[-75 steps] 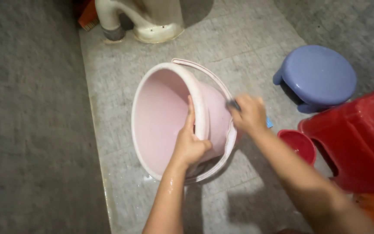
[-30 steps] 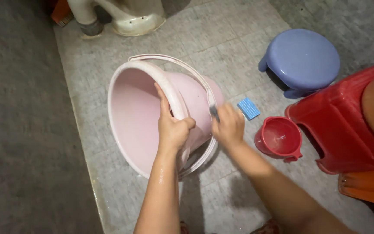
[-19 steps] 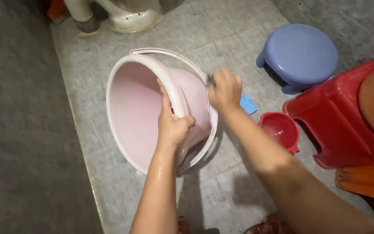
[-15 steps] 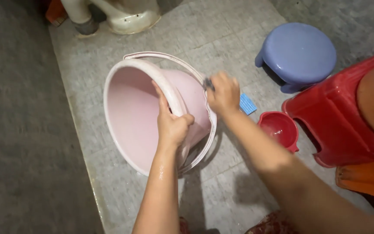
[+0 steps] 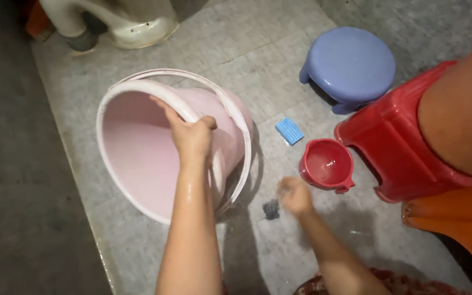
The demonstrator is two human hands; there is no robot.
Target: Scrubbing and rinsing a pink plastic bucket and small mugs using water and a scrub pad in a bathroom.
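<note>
- Pale pink plastic makes up the bucket (image 5: 137, 147), which lies tipped on its side on the grey tiled floor (image 5: 279, 71), its mouth turned up toward the camera so the inside wall is open to view.
- The left hand (image 5: 192, 136) keeps it in that tilt: the fingers (image 5: 162, 106) are clamped over the thick rolled rim, thumb on the outer side. The forearm looks wet.
- The thin wire-like handle (image 5: 241, 158) hangs loose around the bucket's outer wall.
- The bucket's inside looks smooth, faintly glossy and free of contents; a few drops lie on the floor by its lower edge.
- The right hand (image 5: 295, 195) is low over the floor, blurred, just beside a small dark scrubber (image 5: 271, 208); I cannot tell whether its fingers are apart or closed, or whether they touch the scrubber.
- Near that hand stand a small red bowl (image 5: 326, 164), a blue ribbed block (image 5: 289, 131), a red stool (image 5: 400, 153) and, farther off, a lilac round stool (image 5: 350, 65).
</note>
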